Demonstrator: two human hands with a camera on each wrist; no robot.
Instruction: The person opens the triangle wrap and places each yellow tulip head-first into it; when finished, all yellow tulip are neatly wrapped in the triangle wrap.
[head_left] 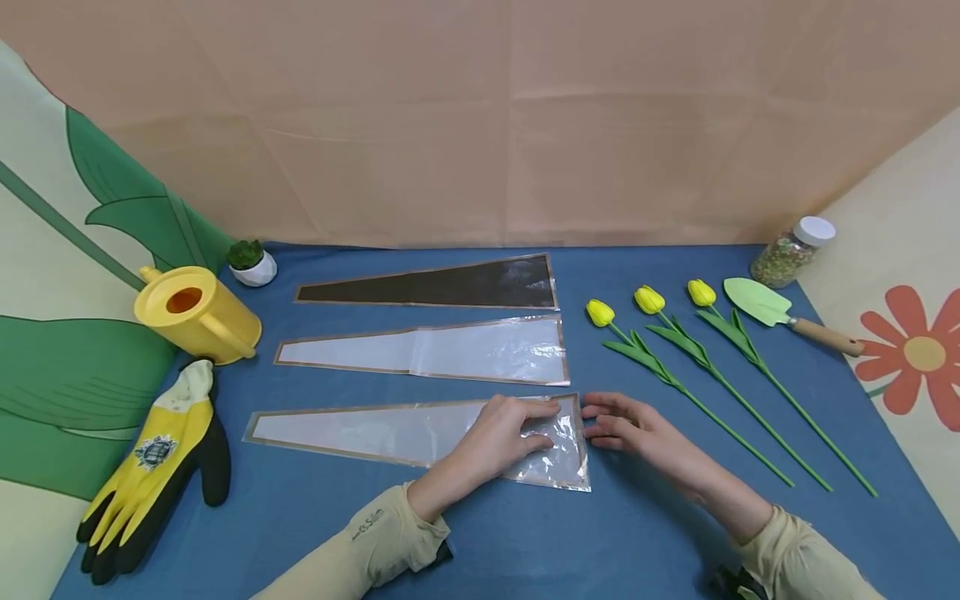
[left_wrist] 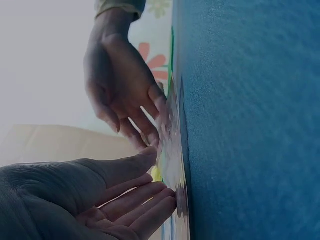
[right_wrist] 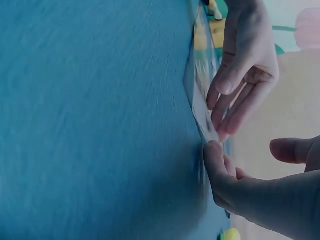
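Observation:
A tapered clear-and-white flower sleeve (head_left: 337,429) with a brown border lies nearest me on the blue cloth. On its wide right end rests my left hand (head_left: 504,437), fingers extended and thumb apart from them. My right hand (head_left: 637,429) is at the sleeve's right edge, its fingertips right at the opening. In the right wrist view, the right fingers (right_wrist: 216,162) touch the sleeve's lifted edge, while the thumb (right_wrist: 290,150) stays well apart. In the left wrist view, the left fingertips (left_wrist: 170,197) meet the plastic, which bulges slightly off the cloth.
Beyond lie another white sleeve (head_left: 352,352) and a black sleeve (head_left: 450,287). Right are three yellow tulips (head_left: 600,313), a trowel (head_left: 757,302) and a lidded jar (head_left: 783,258). Left are a yellow watering can (head_left: 225,312), potted plant (head_left: 253,268) and yellow-black glove (head_left: 161,454).

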